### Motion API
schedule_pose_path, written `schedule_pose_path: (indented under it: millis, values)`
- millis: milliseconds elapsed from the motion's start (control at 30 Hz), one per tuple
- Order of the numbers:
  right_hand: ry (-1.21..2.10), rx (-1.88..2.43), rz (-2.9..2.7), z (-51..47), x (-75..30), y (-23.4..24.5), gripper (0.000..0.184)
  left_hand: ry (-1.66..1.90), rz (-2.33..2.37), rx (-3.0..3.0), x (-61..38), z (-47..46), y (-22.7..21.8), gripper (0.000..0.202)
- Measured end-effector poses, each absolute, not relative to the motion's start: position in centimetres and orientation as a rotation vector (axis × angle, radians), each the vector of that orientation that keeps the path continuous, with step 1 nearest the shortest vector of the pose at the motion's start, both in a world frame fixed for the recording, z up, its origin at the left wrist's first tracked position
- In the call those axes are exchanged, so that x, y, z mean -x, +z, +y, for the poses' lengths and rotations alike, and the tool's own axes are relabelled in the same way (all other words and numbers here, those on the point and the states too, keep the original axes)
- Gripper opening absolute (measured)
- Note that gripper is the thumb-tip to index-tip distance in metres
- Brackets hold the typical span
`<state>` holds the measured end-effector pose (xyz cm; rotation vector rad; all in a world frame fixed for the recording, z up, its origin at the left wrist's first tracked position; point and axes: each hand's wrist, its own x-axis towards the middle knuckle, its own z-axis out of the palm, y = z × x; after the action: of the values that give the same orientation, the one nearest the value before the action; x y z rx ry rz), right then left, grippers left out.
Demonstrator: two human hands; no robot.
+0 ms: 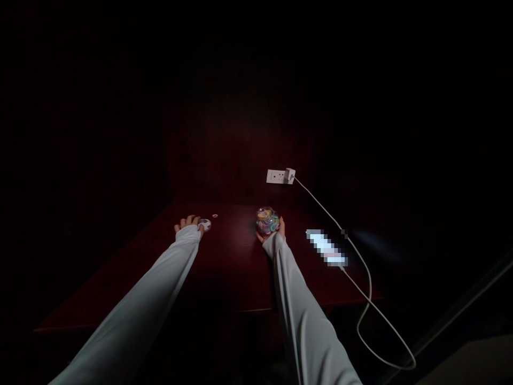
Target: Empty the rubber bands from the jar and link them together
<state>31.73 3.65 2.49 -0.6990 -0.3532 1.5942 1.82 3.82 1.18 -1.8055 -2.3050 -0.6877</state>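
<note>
My right hand [276, 231] is wrapped round a small clear jar [266, 220] filled with several colourful small rings or bands, standing on the dark red table [224, 267]. My left hand [188, 223] rests on the table with its fingers closed on a small white round lid-like object [205, 224]. A tiny pink ring [215, 216] lies on the table just beyond the left hand. Both arms wear long pale grey sleeves.
A lit phone [326, 247] lies on the table at right, joined by a white cable [360, 262] to a charger in a white wall socket [280, 176]. The cable loops off the table's right edge. The room is very dark.
</note>
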Motion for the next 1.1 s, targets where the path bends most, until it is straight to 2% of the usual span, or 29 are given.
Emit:
schedule_pose_path:
  millis: [100,300,467,600,733,933,1100]
  values:
    - [1.614,0.703,-0.404,4.7,-31.7,2.6,0.056,-0.79,-2.211,1.701,-1.0,5.2,1.1,0.055]
    - [1.613,0.65,-0.347,5.3,-31.0,3.0,0.051,-0.74,-1.892,1.952,-5.2,8.1,1.0,0.054]
    - [1.563,0.682,-0.267,5.1,-30.8,2.8,0.053,-0.545,-2.086,1.933,-11.3,10.3,-0.4,0.081]
    - [1.556,0.706,-0.364,5.0,-30.8,2.5,0.055,-0.531,-2.224,1.929,-11.8,11.5,-1.1,0.091]
    - [1.567,0.685,-0.454,4.6,-30.9,2.2,0.054,-0.475,-2.355,2.079,-10.1,12.3,-0.8,0.086]
    - [1.51,0.666,-0.449,4.3,-30.9,2.2,0.052,-0.467,-2.183,2.333,-9.5,10.0,-1.2,0.072]
    - [1.453,0.633,-0.445,4.7,-30.9,2.3,0.05,-0.816,-1.851,2.617,-10.9,6.3,-2.1,0.06]
